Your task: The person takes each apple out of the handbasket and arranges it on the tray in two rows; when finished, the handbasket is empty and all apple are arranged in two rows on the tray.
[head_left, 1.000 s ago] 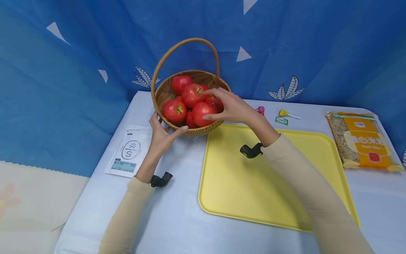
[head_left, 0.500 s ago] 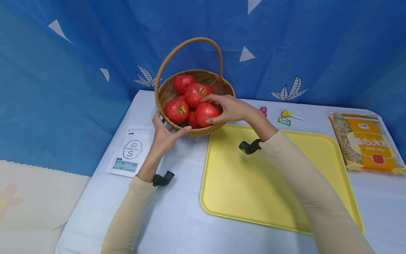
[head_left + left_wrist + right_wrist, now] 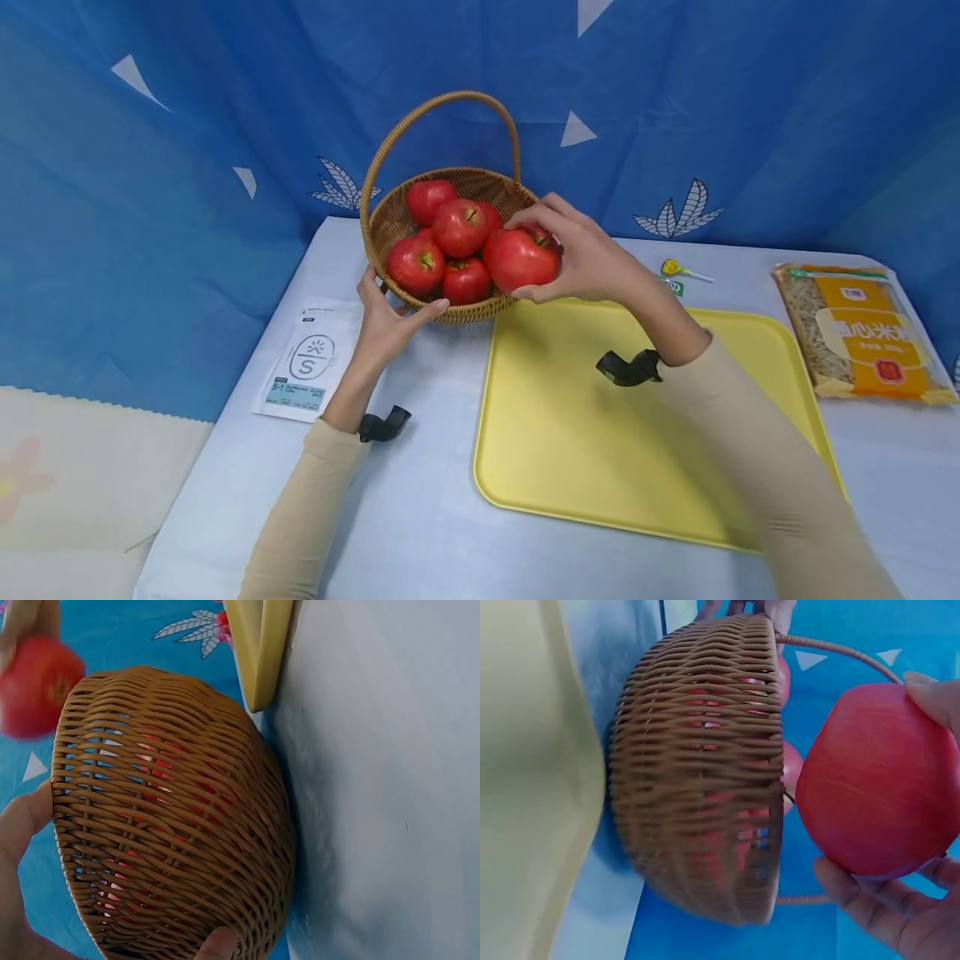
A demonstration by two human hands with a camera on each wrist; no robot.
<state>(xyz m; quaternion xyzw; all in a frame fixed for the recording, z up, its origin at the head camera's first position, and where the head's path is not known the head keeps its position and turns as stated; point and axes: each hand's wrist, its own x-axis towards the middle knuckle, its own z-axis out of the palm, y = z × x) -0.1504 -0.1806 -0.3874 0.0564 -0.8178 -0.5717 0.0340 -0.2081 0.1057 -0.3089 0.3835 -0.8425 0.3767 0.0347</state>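
A brown wicker basket (image 3: 472,313) with a tall arched handle (image 3: 465,93) stands at the back of the table, holding several red apples (image 3: 460,227). My left hand (image 3: 381,325) grips the basket's near left side, its thumb at the rim. In the left wrist view, that thumb and a fingertip lie against the basket weave (image 3: 172,817). My right hand (image 3: 592,254) holds one red apple (image 3: 522,260) at the basket's right rim. The right wrist view has this apple (image 3: 885,780) raised above rim level, between thumb and fingers.
A yellow tray (image 3: 592,425) lies right of the basket, under my right forearm. Beyond it is an orange noodle packet (image 3: 866,333). A yellow lollipop (image 3: 671,267) and a small green sachet (image 3: 675,287) lie behind the tray. A white pouch (image 3: 303,367) lies by my left wrist.
My right hand has closed round the front right apple and lifted it up and rightward, uncovering another apple beneath. My left hand stays on the basket.
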